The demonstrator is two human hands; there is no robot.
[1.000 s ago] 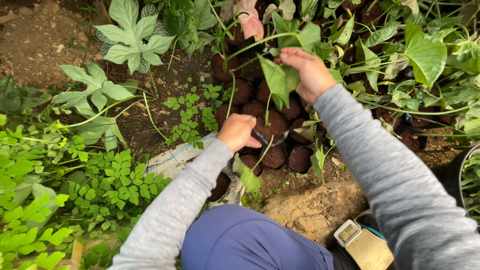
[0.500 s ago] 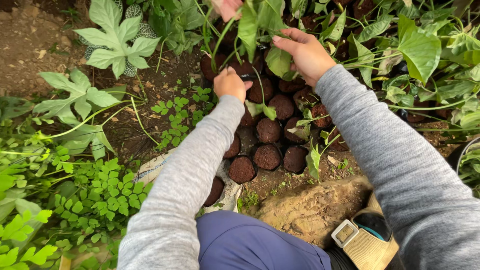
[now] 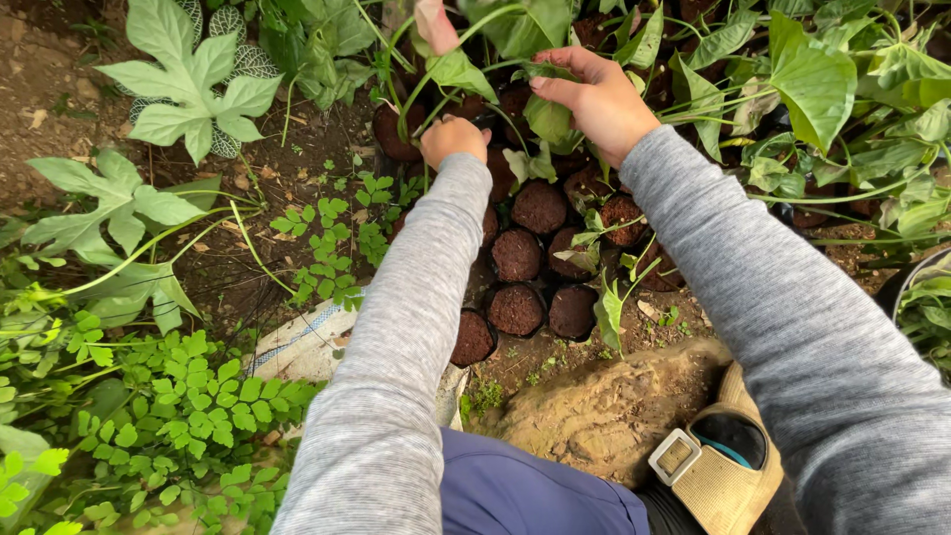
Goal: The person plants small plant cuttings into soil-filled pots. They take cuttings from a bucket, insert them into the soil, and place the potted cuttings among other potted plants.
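Here: left hand [image 3: 453, 138] fisted on stem [image 3: 408, 99]; right hand [image 3: 594, 94] pinching leaf [image 3: 547, 119].

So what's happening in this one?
A person crouches over a cluster of small soil-filled seedling pots on the ground. The left hand is closed around a thin green stem, and the right hand pinches a green leaf of a seedling. Leafy plants crowd both sides, and a rock lies nearby.

Two hands, the left hand [image 3: 453, 139] and right hand [image 3: 592, 97], one rock [image 3: 604, 416], one tan cap [image 3: 718, 466].
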